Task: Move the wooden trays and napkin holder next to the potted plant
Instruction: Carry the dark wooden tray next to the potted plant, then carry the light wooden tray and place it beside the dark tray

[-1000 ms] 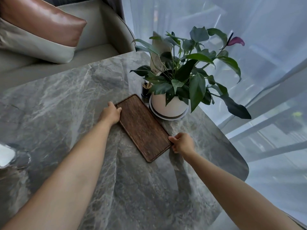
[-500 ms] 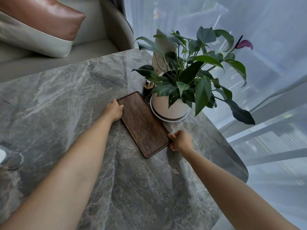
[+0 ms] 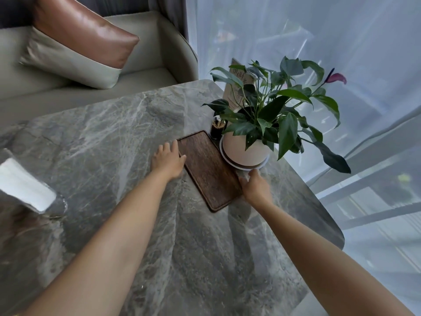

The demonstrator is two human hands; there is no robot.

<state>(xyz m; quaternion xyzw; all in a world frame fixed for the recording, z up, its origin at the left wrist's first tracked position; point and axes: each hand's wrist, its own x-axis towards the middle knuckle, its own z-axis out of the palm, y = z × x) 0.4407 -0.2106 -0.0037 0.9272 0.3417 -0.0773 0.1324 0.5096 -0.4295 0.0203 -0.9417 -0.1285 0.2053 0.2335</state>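
On the grey marble table, the wooden tray is lying flat, its far long edge just beside the potted plant at two o'clock. The left hand is resting open-fingered against its nine o'clock edge; the right hand is touching its four o'clock edge, grip unclear.

You are in what looks like a café or restaurant seating corner, perhaps a lounge. Your grey marble counter sits against a padded bench seat with a brown-and-beige cushion. Beside the potted plant stand a printed table card and a toothpick jar. Sheer curtains cover a large window.
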